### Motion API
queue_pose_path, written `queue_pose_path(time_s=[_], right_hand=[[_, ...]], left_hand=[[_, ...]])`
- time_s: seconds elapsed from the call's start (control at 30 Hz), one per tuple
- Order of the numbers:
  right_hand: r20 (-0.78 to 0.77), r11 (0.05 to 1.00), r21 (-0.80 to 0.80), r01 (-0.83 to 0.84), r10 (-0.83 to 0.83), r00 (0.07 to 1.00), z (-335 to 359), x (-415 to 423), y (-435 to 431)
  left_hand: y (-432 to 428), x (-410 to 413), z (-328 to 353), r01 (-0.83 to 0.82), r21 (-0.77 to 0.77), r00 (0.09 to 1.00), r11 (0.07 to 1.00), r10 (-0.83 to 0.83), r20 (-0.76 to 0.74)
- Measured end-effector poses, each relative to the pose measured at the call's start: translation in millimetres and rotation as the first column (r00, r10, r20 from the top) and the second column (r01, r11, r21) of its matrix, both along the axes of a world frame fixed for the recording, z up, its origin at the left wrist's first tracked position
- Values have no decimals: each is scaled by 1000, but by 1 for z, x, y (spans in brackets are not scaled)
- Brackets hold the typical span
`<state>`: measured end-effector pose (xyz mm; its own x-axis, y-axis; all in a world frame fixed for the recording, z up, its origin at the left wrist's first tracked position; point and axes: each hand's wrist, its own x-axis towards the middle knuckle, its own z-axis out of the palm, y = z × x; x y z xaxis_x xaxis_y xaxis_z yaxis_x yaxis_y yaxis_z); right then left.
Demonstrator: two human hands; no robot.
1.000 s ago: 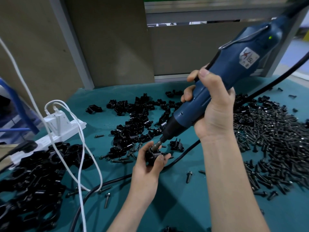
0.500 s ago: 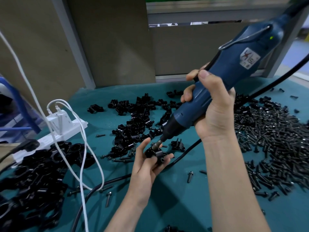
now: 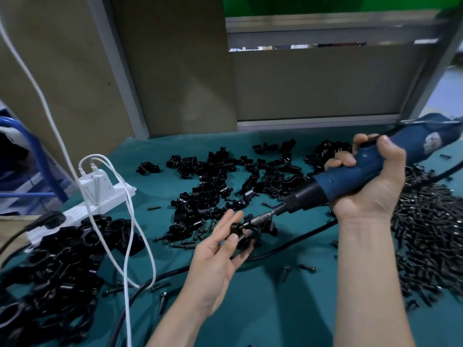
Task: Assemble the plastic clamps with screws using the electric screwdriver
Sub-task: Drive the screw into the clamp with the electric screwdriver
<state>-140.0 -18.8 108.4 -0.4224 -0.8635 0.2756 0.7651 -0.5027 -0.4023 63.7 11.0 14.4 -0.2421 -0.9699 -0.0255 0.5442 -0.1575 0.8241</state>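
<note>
- Left hand (image 3: 218, 256): thumb pinches one clamp (image 3: 246, 236) against the fingers, just above the green mat (image 3: 275, 309).
- Right hand (image 3: 368, 189): fingers wrapped round electric screwdriver (image 3: 323, 181); bit meets clamp from 2 o'clock.
- Screw heap (image 3: 431, 226) at 3 o'clock of clamp; loose clamps (image 3: 220, 176) at 12 o'clock.

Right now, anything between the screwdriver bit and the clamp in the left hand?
Nothing visible. The bit of the electric screwdriver, held by the right hand, meets the clamp that the left hand pinches; its thumb lies below the bit.
</note>
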Motion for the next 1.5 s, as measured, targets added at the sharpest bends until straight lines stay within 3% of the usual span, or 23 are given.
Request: queue_pose_path(time_s=[0.33, 0.67, 0.93, 1.03, 1.27, 1.5], right_hand=[[81, 1000, -23, -17, 19, 997, -7, -8, -2], [124, 997, -31, -64, 67, 990, -10, -11, -2], [153, 996, 14, -91, 88, 984, -15, -10, -4], [143, 995, 28, -98, 93, 985, -15, -9, -4], [106, 988, 78, -131, 122, 987, -14, -9, -2], [66, 975, 103, -198, 192, 979, -17, -9, -3]], left_hand=[[-7, 8, 3, -20, 23, 1000, 1000, 20, -22], [-6, 13, 4, 83, 19, 997, 996, -83, 2], [-5, 11, -2, 133, 0, 985, 991, -132, 109], [-5, 13, -2, 185, -77, 967, 980, -167, 195], [0, 22, 10, 388, -139, 808, 911, -263, 528], [1, 26, 11, 470, -131, 772, 873, -334, 540]])
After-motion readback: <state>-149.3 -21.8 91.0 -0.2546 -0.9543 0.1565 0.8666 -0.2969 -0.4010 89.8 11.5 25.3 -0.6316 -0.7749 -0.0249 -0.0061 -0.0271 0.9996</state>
